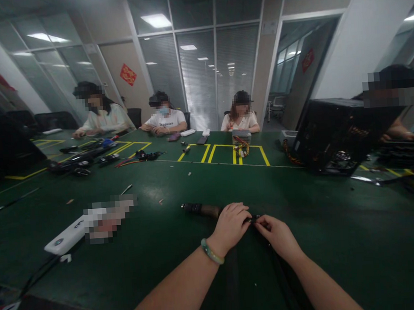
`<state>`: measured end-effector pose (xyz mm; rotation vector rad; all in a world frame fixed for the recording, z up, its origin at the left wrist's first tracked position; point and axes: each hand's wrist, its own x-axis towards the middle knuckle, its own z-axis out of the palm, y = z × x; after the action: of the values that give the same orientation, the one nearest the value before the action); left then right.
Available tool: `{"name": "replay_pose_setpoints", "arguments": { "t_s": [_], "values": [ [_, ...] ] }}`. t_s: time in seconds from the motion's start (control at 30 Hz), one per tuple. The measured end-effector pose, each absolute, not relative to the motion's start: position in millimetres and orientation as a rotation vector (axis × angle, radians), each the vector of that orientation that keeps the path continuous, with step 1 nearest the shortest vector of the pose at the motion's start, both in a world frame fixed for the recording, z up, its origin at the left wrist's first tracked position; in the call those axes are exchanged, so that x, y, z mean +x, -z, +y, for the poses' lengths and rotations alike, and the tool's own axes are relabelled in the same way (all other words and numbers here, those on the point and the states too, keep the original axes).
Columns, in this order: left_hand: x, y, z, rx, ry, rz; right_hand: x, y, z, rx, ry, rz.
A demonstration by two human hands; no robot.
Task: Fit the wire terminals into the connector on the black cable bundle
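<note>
Low in the middle of the head view, both my hands meet over the green table. My left hand, with a green bead bracelet on its wrist, is closed over one end of a dark cylindrical tool that lies on the table and sticks out to the left. My right hand pinches a small dark part between the two hands. A black cable runs from there down toward me. What the small part is I cannot make out.
A white flat device lies at the left. A black open computer case stands at the right, with a person behind it. Three people sit at the far side. Cables and tools lie at the far left, a wired grey box inside yellow tape marks.
</note>
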<state>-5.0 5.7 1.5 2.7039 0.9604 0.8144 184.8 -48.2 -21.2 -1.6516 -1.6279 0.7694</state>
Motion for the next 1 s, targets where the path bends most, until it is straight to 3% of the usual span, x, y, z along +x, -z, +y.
{"name": "replay_pose_setpoints", "arguments": {
  "t_s": [1.0],
  "values": [
    [4.4, -2.4, 16.6, 2.663, -0.723, 0.967, 183.8, 17.6, -37.1, -1.693, -0.703, -1.648]
  ]
}}
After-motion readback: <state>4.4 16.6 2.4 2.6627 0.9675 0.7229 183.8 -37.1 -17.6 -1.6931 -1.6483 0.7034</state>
